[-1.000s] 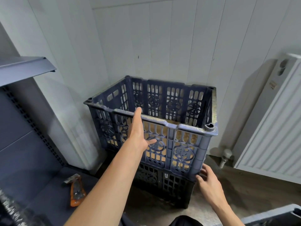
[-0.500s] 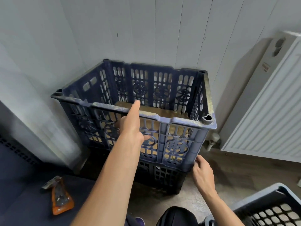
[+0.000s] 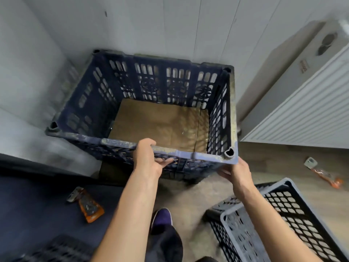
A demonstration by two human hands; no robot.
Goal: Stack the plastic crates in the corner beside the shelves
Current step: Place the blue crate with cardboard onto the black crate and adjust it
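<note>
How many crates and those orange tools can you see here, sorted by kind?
Blue crates: 2, the blue crate in the corner and the blue crate near the right arm.
Black crates: 1, black crate at bottom left; another beneath the corner one barely shows.
Orange tools: 2, and.
Total: 5.

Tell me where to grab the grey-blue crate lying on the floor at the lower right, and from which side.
Take the grey-blue crate by its thick top rim, probably one hand on each long side, coming from above. Its open top faces up and the rim is a solid band, while the walls are perforated mesh with little to hold. It sits apart from the stacked blue crate in the corner, so both sides look reachable.
</note>
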